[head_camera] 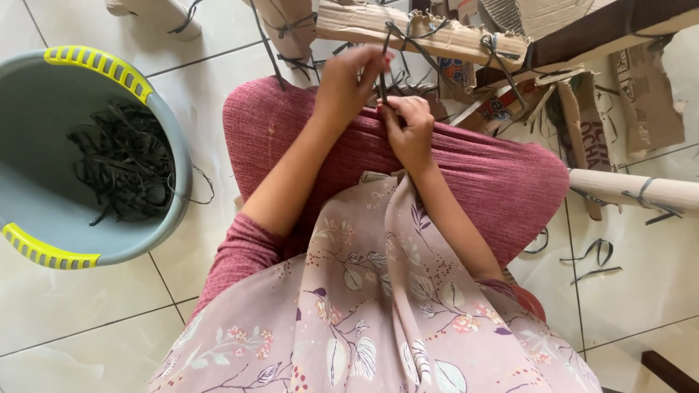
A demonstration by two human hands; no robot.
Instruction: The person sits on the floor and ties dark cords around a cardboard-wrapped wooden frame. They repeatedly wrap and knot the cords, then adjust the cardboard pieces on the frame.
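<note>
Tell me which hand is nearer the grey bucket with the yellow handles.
Left. The left hand is raised over the knee, on the grey bucket's side, pinching a dark strip. The right hand sits lower and farther right, gripping the same strip.

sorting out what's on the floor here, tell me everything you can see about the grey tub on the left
The grey tub is a round, plastic-looking basin with two yellow ribbed grips set on opposite parts of its rim. It stands upright on the white tiled floor, left of the seated person's knee, cut off by the picture's left edge. Inside lies a loose tangle of dark strips, covering only part of the bottom. One thin strand trails over the rim onto the tiles. Neither hand touches it.
</note>
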